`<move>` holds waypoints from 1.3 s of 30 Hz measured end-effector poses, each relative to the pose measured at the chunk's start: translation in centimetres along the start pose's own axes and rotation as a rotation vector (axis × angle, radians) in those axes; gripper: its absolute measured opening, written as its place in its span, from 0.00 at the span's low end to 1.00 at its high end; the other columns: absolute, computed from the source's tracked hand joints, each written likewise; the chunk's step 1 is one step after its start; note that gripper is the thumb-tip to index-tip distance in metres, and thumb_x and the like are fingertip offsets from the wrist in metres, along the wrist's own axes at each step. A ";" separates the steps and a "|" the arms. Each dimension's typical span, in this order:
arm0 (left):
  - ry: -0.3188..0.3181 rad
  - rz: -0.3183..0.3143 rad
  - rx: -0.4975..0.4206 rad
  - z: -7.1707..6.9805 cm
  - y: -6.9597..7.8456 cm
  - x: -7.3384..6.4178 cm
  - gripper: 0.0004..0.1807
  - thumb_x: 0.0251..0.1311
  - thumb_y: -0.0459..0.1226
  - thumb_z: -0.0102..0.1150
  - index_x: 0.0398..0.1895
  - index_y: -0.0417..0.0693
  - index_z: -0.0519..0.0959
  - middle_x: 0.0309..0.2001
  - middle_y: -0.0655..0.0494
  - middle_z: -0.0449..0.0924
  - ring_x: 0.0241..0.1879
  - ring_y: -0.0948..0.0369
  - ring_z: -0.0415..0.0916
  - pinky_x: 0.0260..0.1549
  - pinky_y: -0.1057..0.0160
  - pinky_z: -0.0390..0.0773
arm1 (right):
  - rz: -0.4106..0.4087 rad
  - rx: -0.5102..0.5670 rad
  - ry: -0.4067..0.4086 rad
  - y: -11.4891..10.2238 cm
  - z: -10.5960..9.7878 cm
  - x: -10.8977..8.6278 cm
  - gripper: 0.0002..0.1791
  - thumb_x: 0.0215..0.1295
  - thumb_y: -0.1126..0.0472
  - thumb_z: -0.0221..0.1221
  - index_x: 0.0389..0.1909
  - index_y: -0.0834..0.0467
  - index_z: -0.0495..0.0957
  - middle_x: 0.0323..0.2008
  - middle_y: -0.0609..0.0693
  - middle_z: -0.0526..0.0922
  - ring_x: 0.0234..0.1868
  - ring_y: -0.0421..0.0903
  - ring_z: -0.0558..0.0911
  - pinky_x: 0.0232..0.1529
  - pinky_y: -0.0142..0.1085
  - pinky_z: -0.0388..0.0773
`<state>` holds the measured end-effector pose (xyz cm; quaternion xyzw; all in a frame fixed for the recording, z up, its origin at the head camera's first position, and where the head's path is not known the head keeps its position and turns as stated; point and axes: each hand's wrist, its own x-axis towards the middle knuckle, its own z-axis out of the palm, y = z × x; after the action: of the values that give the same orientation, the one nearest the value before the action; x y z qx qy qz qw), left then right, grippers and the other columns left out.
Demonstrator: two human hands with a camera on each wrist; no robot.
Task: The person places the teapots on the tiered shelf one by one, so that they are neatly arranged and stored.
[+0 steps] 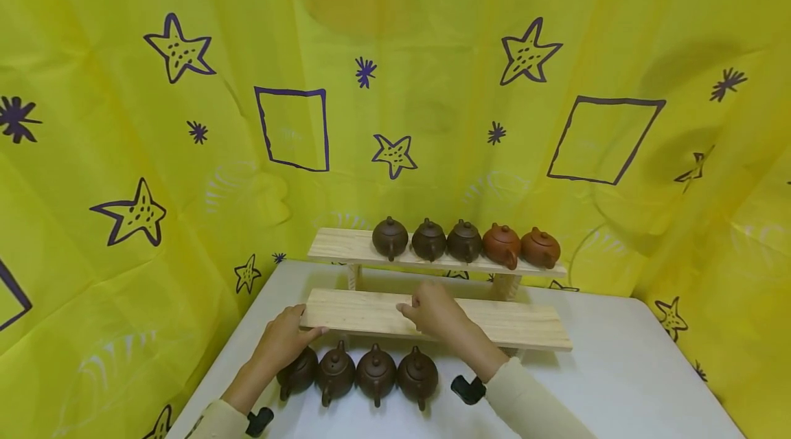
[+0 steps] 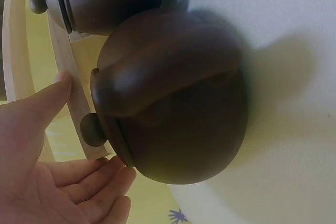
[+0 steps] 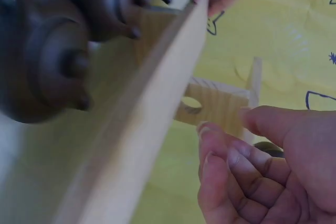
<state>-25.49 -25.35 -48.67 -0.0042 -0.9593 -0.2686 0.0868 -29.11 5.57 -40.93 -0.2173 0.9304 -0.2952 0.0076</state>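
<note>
Board (image 1: 513, 322) lies raised above the worktop (image 1: 624, 363), long axis left to right; left hand (image 1: 283, 341) grips its left front corner, right hand (image 1: 435, 312) hovers over its middle, fingers (image 3: 216, 169) loosely curled around nothing; teapots (image 1: 375, 372) stand before its left half.

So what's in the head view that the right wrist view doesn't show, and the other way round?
Only the head view shows the two reddish-brown teapots. Only the right wrist view shows a round hole in a wooden support. Both show the left hand, the right hand, the lower shelf and dark brown teapots.
</note>
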 end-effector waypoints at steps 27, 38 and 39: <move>0.003 0.002 0.008 0.2 0.2 -0.3 0.42 0.64 0.51 0.73 0.65 0.24 0.73 0.58 0.28 0.81 0.60 0.33 0.78 0.62 0.32 0.73 | 0.064 -0.107 -0.031 4.6 8.7 -10.5 0.22 0.65 0.50 0.71 0.20 0.61 0.77 0.17 0.48 0.75 0.17 0.39 0.73 0.18 0.36 0.73; 0.008 0.014 0.020 0.2 0.1 -0.2 0.41 0.64 0.51 0.72 0.65 0.24 0.74 0.56 0.28 0.81 0.59 0.33 0.79 0.61 0.32 0.73 | 0.064 -0.105 -0.026 4.4 8.7 -10.9 0.20 0.67 0.55 0.68 0.19 0.60 0.76 0.18 0.49 0.76 0.19 0.41 0.74 0.20 0.38 0.73; 0.007 0.013 0.020 0.2 0.1 -0.2 0.41 0.64 0.51 0.72 0.65 0.24 0.74 0.56 0.28 0.81 0.59 0.33 0.79 0.61 0.32 0.74 | 0.064 -0.108 -0.034 4.3 8.7 -10.9 0.19 0.67 0.54 0.68 0.20 0.60 0.76 0.19 0.49 0.76 0.20 0.42 0.75 0.20 0.39 0.74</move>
<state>-25.30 -25.19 -48.80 -0.0086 -0.9616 -0.2586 0.0920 -19.70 8.47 -51.74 -0.1922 0.9512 -0.2404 0.0210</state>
